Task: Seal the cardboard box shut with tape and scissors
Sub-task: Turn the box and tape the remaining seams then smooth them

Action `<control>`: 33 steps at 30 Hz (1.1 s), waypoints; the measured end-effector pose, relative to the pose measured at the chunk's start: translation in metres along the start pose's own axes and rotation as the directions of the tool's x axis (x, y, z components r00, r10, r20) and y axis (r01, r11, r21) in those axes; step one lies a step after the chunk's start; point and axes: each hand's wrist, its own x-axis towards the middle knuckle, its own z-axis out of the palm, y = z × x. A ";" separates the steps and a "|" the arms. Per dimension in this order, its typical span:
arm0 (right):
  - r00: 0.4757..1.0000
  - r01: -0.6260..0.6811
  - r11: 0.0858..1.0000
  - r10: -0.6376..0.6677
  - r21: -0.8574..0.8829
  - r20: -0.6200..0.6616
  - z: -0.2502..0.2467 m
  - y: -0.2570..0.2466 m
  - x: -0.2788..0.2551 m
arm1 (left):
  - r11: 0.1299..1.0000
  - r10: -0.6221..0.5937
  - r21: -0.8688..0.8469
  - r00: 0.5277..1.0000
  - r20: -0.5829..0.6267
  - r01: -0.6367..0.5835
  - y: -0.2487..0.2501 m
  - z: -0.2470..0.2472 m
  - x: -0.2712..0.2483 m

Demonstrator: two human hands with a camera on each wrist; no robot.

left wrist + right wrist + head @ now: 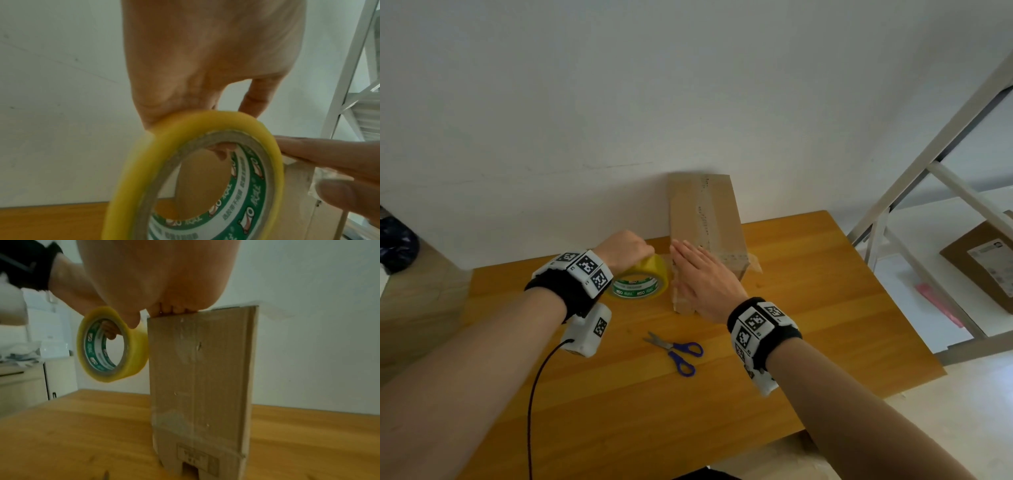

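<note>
Nearest, at six o'clock on the table [808,342], the scissors [674,351] lie untouched. The right hand [702,277] is laid flat, fingers straight, on the cardboard box [709,219] at twelve o'clock. At nine o'clock of the box, the tape roll [640,279] is gripped by the left hand [625,248]. The strip should be kept taut and pressed down before being cut.

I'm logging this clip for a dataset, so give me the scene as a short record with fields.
left hand: grips the tape roll, fingers through its core
right hand: flat, fingers straight, pressing on the cardboard box
tape roll: held off the table, against the box's left side
scissors: lying untouched on the wooden table
</note>
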 end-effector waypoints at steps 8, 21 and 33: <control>0.998 0.067 0.996 -0.067 -0.053 -0.002 0.005 0.006 -0.003 | 0.997 0.074 -0.010 0.997 0.033 -0.074 -0.013 -0.004 -0.003; 0.995 0.083 0.996 -0.081 0.022 -0.061 -0.003 0.008 -0.004 | 0.991 0.132 -0.034 0.991 0.030 -0.131 -0.030 -0.003 -0.008; 0.998 -0.004 0.998 0.008 0.065 -0.063 0.054 -0.025 -0.042 | 0.970 0.176 -0.170 0.984 -0.002 -0.174 -0.034 0.004 -0.020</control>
